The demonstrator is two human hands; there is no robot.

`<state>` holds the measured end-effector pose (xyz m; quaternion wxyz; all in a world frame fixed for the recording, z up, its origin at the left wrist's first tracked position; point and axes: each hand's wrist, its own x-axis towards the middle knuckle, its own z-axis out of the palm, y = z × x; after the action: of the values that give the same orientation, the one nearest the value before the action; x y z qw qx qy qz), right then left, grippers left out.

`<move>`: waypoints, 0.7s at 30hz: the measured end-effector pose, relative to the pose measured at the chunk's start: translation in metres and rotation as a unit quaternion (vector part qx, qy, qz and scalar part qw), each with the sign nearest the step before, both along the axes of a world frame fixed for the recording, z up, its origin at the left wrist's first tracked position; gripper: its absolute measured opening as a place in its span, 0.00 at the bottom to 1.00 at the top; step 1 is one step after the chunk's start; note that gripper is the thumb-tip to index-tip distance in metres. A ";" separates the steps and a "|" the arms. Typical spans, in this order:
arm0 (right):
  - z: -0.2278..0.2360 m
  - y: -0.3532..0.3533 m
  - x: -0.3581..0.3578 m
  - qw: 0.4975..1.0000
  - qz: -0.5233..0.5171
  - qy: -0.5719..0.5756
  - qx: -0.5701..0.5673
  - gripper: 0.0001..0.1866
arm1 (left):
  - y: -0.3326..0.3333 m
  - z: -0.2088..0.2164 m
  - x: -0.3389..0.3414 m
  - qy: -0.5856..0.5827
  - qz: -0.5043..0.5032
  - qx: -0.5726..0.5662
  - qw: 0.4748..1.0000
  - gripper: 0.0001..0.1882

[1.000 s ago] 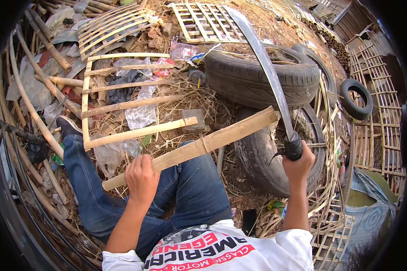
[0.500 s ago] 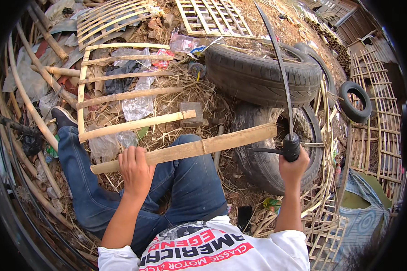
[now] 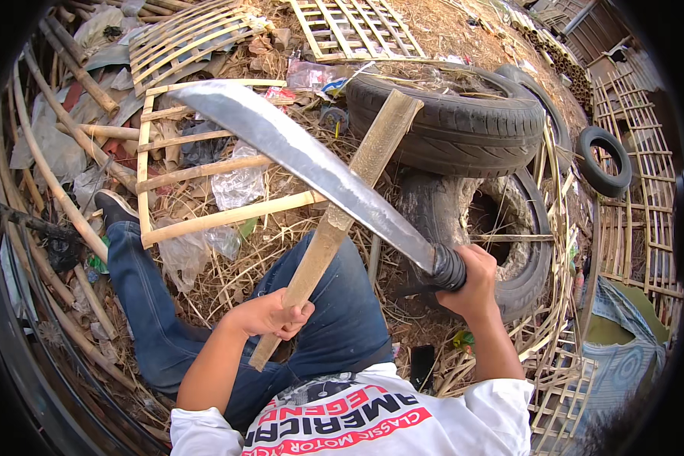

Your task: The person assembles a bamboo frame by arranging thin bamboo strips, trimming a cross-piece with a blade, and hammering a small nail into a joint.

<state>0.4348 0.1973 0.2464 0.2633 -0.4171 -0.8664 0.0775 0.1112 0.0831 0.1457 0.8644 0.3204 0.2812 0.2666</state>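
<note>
An outdoor yard spreads behind everything, its brown ground strewn with dry straw, leaves and scraps of plastic. Along the left edge of the frame, long bamboo poles lie across one another. Right of them, in the upper left, a panel of thin pale slats rests on the litter, and below it lies a comb-shaped frame, its slats running rightward from one crosspiece. A dark shoe and a leg in blue jeans stretch out beneath that frame.

Left of centre in the lower half, the left hand has its grip clenched around a bamboo strip near the lower end. The strip slants up to the right, over the other leg, its top end in front of a large tyre. A machete crosses it in the middle of the frame, with its broad tip at upper left; whether blade and strip touch, I cannot tell. Right of centre, the right hand grasps the machete's dark wrapped handle, fingers curled round it. Behind that hand, a second tyre leans under the large one. Farther right come a small tyre, bamboo lattice and, lower right, blue patterned cloth.
</note>
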 end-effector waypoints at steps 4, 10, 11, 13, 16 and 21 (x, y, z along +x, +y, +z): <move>0.005 0.009 -0.007 0.994 0.076 -0.065 0.036 0.25 | -0.004 0.005 0.013 -0.096 -0.073 -0.018 0.993 0.34; 0.010 0.041 0.008 0.984 0.090 -0.122 0.097 0.26 | -0.021 0.002 0.013 -0.138 -0.068 -0.083 0.985 0.30; 0.010 0.048 0.013 0.983 0.076 -0.138 0.094 0.25 | -0.022 0.002 0.014 -0.144 -0.067 -0.092 0.983 0.29; 0.008 0.056 0.019 0.982 0.079 -0.139 0.102 0.25 | -0.023 0.003 0.018 -0.156 -0.065 -0.108 0.980 0.29; 0.008 0.069 0.029 0.979 0.059 -0.149 0.124 0.22 | -0.021 0.001 0.023 -0.146 -0.073 -0.124 0.979 0.28; 0.037 0.106 0.086 0.959 -0.218 -0.124 0.131 0.12 | -0.063 -0.031 -0.003 -0.165 -0.074 -0.153 0.972 0.26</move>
<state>0.5206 0.3037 0.2831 0.2171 -0.5640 -0.7827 -0.1487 0.1078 0.0201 0.1151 0.9549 0.1562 0.1474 0.2049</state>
